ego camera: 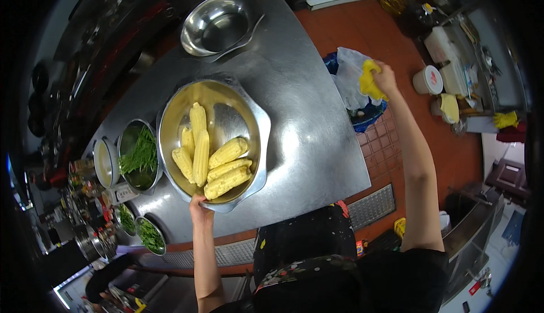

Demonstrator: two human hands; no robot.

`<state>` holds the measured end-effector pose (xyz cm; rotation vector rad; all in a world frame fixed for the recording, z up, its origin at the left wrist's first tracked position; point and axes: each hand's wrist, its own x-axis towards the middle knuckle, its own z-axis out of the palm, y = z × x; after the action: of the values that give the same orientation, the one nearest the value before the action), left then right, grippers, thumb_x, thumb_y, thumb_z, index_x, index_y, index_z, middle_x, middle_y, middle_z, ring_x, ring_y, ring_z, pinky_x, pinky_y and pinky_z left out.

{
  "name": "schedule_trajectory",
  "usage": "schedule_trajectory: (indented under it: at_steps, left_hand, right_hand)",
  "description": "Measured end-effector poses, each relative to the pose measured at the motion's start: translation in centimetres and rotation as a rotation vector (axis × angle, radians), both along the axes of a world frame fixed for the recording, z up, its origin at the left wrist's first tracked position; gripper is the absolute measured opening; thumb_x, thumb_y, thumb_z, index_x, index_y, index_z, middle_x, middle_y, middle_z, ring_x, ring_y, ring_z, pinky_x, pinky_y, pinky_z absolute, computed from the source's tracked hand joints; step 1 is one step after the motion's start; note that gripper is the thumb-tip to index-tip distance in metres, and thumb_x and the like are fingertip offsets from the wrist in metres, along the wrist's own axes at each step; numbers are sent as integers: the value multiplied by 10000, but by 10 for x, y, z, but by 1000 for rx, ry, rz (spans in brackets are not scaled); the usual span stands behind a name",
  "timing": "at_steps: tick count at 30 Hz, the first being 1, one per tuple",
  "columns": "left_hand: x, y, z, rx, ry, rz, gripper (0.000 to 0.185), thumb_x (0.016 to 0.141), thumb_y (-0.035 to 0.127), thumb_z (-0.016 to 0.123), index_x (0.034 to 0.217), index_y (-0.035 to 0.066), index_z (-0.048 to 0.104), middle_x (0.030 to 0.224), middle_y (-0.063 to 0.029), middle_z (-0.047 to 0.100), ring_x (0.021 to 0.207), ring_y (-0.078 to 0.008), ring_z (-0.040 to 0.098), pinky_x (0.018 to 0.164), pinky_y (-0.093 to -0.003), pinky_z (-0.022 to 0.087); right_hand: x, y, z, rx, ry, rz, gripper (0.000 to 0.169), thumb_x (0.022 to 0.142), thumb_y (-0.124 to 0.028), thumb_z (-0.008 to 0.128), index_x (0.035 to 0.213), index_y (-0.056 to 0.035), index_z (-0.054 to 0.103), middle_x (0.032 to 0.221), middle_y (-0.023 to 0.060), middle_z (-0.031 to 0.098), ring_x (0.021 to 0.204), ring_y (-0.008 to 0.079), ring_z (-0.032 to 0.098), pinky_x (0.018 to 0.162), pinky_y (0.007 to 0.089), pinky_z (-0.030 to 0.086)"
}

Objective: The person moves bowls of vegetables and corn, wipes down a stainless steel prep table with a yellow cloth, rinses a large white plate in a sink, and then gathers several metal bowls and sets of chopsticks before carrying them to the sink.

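Note:
Several husked corn cobs [201, 158] lie in a large stainless steel bowl [262, 143] on the metal worktable [306, 113]. My left hand [201, 210] grips the bowl's near rim, the thumb over its edge. Out past the table's right edge, my right hand [384, 79] holds a crumpled yellow cloth [369, 80] above a bin lined with a blue bag [369, 117]. White plastic film [352, 73] hangs in the bin's opening, right beside the cloth. Whether cloth and film touch, I cannot tell.
An empty steel bowl [221, 26] stands farther back. To the left are a bowl of green stalks [142, 156], a white basin [105, 162] and bowls of chopped greens [151, 236]. A white tub [427, 80] sits right of the bin. A person [106, 277] is at lower left.

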<state>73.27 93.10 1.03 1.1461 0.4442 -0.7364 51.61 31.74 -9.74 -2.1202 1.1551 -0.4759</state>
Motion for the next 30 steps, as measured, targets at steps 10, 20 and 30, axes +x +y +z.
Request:
schedule_trajectory:
  at_steps: [10, 20, 30]
  left_hand:
    - [-36, 74, 6, 58, -10, 239, 479, 690, 68, 505, 1158, -26, 476, 1122, -106, 568, 975, -229, 575, 800, -318, 496]
    - [-63, 90, -6, 111, 50, 375, 417, 670, 55, 516, 1085, 9, 515, 1009, -57, 583, 895, -204, 581, 728, -293, 503]
    - [-52, 66, -56, 50, 93, 274, 477, 680, 56, 512, 1152, -8, 484, 1103, -94, 568, 993, -228, 564, 865, -340, 459]
  right_hand:
    - [76, 122, 98, 71, -227, 327, 310, 819, -56, 559, 1126, -11, 552, 1063, 141, 593, 971, 249, 580, 857, 330, 451]
    - [227, 373, 55, -359, -62, 1019, 544, 765, -236, 596, 1285, -164, 454, 1356, 105, 397, 1231, 324, 352, 984, 419, 328]
    - [276, 268, -20, -662, -53, 783, 379, 754, -128, 515, 1125, -148, 589, 1261, 44, 512, 1188, 217, 429, 1017, 361, 294]
